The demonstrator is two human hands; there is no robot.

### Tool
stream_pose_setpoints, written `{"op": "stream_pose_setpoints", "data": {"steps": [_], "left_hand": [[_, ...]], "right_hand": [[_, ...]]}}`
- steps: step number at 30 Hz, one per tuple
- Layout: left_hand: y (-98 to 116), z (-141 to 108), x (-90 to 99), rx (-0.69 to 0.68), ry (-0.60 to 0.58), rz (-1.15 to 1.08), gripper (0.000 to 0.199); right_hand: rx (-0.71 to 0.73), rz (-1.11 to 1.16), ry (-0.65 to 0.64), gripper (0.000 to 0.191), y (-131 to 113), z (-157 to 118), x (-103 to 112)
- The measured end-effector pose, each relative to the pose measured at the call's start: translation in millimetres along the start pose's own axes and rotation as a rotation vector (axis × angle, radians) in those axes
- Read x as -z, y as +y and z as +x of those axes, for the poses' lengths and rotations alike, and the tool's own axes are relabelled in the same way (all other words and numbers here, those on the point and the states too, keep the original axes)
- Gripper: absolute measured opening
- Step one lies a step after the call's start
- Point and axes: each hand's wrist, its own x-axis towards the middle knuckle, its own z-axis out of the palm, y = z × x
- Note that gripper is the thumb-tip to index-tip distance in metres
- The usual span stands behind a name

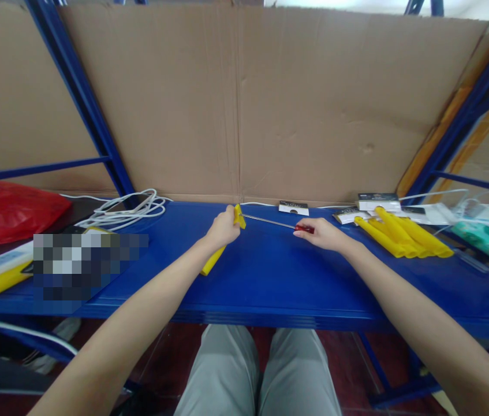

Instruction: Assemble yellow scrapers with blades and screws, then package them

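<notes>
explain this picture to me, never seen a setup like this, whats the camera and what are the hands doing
There is no machine here: one camera worn on a person's head looks forward and down. The left hand grips a yellow tubular piece; the right hand holds a red-handled tool, its thin metal shaft reaching toward that piece's upper end. On the blue tabletop, more yellow pieces lie to the right, and coiled white cable to the left.
</notes>
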Motion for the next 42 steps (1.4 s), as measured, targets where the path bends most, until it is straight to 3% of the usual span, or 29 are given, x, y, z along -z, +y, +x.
{"op": "stream_pose_setpoints", "data": {"steps": [8, 14, 19, 25, 35, 42], "left_hand": [[1, 0, 1.0, -0.002, -0.006, 0.012, 0.027], [0, 1, 1.2, 0.016, -0.007, -0.009, 0.027], [0, -1, -0.3, 0.015, 0.003, -0.007, 0.028], [0, -1, -0.8, 0.011, 0.010, -0.001, 0.027], [3, -3, 0.7, 0.007, 0.012, 0.019, 0.025], [2, -2, 1.0, 0.029, 0.004, -0.001, 0.026]], "right_hand": [[-0.065, -0.101, 0.045, 0.017, 2, 0, -3], [-0.045, -0.187, 0.019, 0.028, -6, 0, 2], [-0.053, -0.134, 0.041, 0.018, -5, -1, 2], [-0.061, -0.246, 0.052, 0.017, -9, -2, 5], [-0.056, -0.161, 0.062, 0.017, -2, -2, 1], [-0.056, -0.131, 0.003, 0.021, -6, -2, 2]]}}
